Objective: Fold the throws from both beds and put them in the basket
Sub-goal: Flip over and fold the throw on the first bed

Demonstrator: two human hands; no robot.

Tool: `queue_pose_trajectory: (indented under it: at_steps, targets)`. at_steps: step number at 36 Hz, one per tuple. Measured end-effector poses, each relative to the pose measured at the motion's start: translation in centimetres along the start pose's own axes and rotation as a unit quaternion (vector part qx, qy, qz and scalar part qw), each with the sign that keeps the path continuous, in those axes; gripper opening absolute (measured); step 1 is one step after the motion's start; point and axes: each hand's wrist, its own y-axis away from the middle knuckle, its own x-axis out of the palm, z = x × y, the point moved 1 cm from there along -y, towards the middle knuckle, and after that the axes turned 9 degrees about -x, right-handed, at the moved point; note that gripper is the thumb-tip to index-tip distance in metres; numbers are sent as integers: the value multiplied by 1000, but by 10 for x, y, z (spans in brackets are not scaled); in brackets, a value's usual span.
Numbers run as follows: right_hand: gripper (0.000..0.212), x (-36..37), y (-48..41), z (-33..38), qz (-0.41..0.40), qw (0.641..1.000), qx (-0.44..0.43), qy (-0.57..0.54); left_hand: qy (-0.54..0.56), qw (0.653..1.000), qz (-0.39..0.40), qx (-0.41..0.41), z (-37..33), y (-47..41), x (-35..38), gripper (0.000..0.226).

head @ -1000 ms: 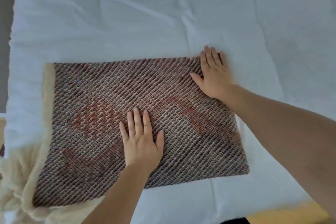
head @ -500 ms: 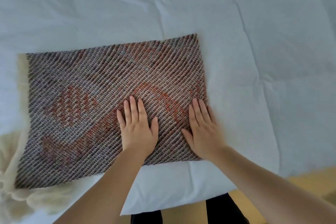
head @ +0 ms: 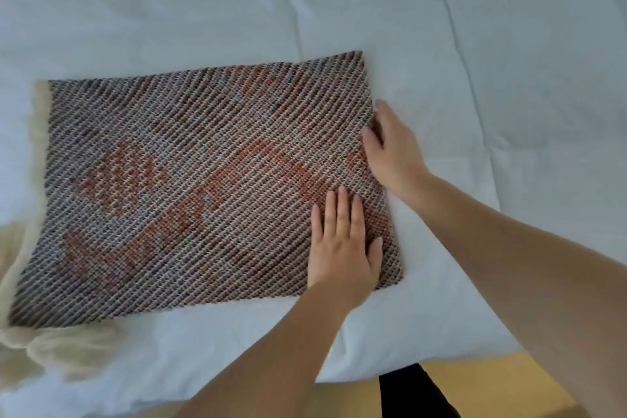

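Note:
A woven throw [head: 190, 187], brown-grey with orange patches, lies folded into a flat rectangle on the white bed [head: 492, 112]. Its cream fleecy underside [head: 40, 343] shows along the left edge and bunches at the lower left. My left hand [head: 342, 248] rests flat on the throw near its lower right corner, fingers together and pointing away from me. My right hand [head: 390, 149] is turned on its side at the throw's right edge, with the thumb on top of the fabric and the fingers tucked at the edge. No basket is in view.
The white duvet stretches wide behind and to the right of the throw. The bed's near edge runs along the bottom, with yellowish floor [head: 475, 380] and a dark trouser leg [head: 414, 394] below it.
My right hand has lifted off the throw's near part and moved up to its right edge, turning on its side. My left hand slid right towards the lower right corner.

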Motion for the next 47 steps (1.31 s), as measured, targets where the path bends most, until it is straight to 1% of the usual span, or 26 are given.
queue_pose_trajectory:
  at_steps: [3,5,6,9,12,13,15,17,20,23,24,27,30,31,33,35,38,45,47]
  targets:
    - [23,-4,-34,9,-18,996,62,-66,22,999,24,-8,-16,7,1,73]
    - [21,-8,-49,17,4,985,111,-135,39,998,45,-17,-22,8,-2,77]
    - [22,-10,-55,22,19,980,123,-153,47,997,50,-22,-23,8,-5,79]
    - [28,-19,-69,40,47,984,117,-128,83,995,50,-29,-23,7,-16,84]
    - [31,-23,-78,69,68,987,110,-96,160,985,39,-41,-22,12,-36,87]
    - [29,-22,-79,81,80,987,106,-92,189,980,35,-48,-21,15,-44,89]
    - [20,-19,-83,108,102,984,100,-103,254,965,18,-68,-18,23,-62,92]
    - [12,-11,-85,135,115,979,111,-126,309,946,-16,-94,-11,32,-81,94]
    - [18,8,-82,176,130,975,125,-129,360,921,-48,-139,6,46,-117,96]
    - [18,28,-80,216,137,978,115,-104,436,880,-45,-184,31,60,-151,96]
    - [17,34,-80,229,142,978,116,-102,448,872,-47,-193,41,64,-161,96]
    - [13,53,-84,261,141,978,119,-94,456,862,-47,-216,74,76,-185,91]
    - [5,78,-89,286,134,983,105,-72,443,859,-55,-250,113,86,-202,74]
    - [7,86,-90,292,134,984,100,-62,438,859,-61,-258,128,89,-206,67]
    - [23,105,-93,304,133,986,93,-46,423,861,-72,-272,159,93,-211,57]
    - [35,126,-97,311,126,988,84,-36,396,870,-84,-280,189,96,-211,53]
    - [44,159,-102,319,126,989,72,-37,360,883,-92,-285,230,98,-204,50]
    - [40,235,-105,326,122,992,30,-11,306,895,-82,-315,311,99,-183,47]
    - [36,253,-105,329,124,992,19,-7,295,897,-91,-317,328,100,-179,44]
